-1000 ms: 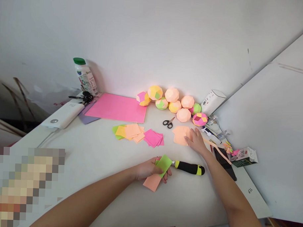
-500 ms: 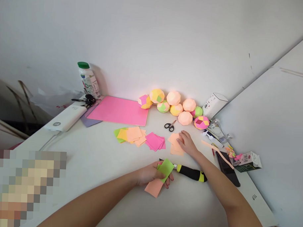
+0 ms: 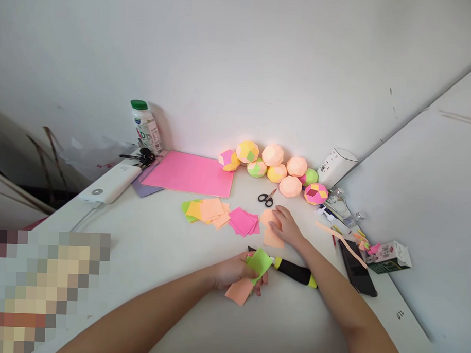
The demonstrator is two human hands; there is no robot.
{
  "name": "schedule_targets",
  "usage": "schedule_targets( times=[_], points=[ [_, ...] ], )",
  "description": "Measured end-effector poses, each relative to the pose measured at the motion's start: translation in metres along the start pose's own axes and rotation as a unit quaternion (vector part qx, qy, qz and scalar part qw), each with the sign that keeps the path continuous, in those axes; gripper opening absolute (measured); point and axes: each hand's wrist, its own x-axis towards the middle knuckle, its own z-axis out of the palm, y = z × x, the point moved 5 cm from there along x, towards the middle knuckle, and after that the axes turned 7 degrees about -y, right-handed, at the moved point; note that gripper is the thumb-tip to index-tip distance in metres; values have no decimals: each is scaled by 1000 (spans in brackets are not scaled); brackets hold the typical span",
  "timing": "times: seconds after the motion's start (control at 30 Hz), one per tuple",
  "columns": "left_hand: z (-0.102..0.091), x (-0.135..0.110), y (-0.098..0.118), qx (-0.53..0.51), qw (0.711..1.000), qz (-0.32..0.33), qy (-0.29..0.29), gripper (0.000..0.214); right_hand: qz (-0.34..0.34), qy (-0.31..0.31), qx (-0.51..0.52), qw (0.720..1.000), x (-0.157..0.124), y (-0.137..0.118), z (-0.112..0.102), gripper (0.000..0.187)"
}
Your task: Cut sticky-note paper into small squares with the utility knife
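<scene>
In the head view, my left hand [image 3: 236, 271] is closed round a few paper slips. A green slip [image 3: 261, 262] lies on top, and a peach slip [image 3: 239, 292] sticks out below it. My right hand [image 3: 288, 226] rests with thumb and fingers apart on a small pile of peach paper pieces [image 3: 274, 238]. Between my two arms a black and yellow-green handle [image 3: 294, 270] lies on the table; its dark front end is mostly hidden behind my left hand and the slips. Pink paper pieces [image 3: 242, 221] sit left of the peach pile.
Small scissors [image 3: 266, 198] lie beyond my right hand. Several faceted paper balls [image 3: 290, 186] line the wall. Further left are green, yellow and peach papers [image 3: 211, 210], a pink sheet [image 3: 189, 174], a bottle [image 3: 146, 127] and a white power bank [image 3: 111, 184]. A phone [image 3: 358, 268] and carton [image 3: 391, 256] stand right.
My right hand's fingers have shifted slightly left over the peach pieces. My left hand keeps its slips in nearly the same place. The whole view has swung a little.
</scene>
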Motion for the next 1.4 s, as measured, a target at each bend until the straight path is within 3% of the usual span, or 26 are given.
schedule_targets(
  times=[0.13, 0.2, 0.27, 0.33, 0.37, 0.4, 0.5, 0.53, 0.57, 0.6, 0.7, 0.8, 1.1, 1.27, 1.4],
  points=[
    [3, -2, 1, 2, 1000, 25, -17, 28, 0, 2, -8, 1000, 0, 1, 0, 43],
    [4, -2, 2, 16, 999, 30, 4, 28, 0, 2, -11, 1000, 0, 2, 1, 43],
    [-2, -4, 10, 76, 994, 31, 76, 22, -1, 1, -13, 1000, -1, 2, 1, 43],
    [-15, -16, 32, 202, 956, 39, 211, 17, -2, 2, -15, 1000, -1, 2, 2, 43],
    [-22, -26, 46, 286, 915, 31, 283, 13, -1, 2, -16, 1000, 0, 2, 2, 42],
    [-30, -38, 63, 377, 855, 18, 355, 13, 0, 3, -16, 1000, 0, 2, 2, 42],
    [-56, -79, 109, 599, 610, -65, 515, 27, 2, 3, -16, 1000, 0, 2, 3, 42],
    [-68, -90, 118, 622, 551, -117, 544, 29, 2, 2, -15, 1000, 0, 2, 3, 41],
    [-81, -101, 122, 623, 513, -170, 565, 29, 2, 1, -15, 1000, 0, 1, 3, 41],
    [-94, -108, 123, 623, 498, -210, 565, 28, 1, 1, -14, 1000, 0, 1, 3, 40],
    [-122, -109, 115, 638, 515, -255, 512, 29, 3, 0, -14, 1000, 0, 0, 3, 41],
    [-130, -98, 103, 658, 517, -249, 488, 37, 5, 1, -14, 1000, 0, 1, 3, 41],
    [-107, -53, 70, 750, 463, -189, 433, 43, 2, -5, -18, 1000, 1, -1, 4, 42],
    [-104, -44, 61, 774, 460, -150, 408, 49, 6, -9, -28, 1000, -6, 6, -2, 42],
    [-104, -30, 61, 770, 486, -96, 402, 44, 30, -2, -36, 999, -14, 21, -10, 40]
  ],
)
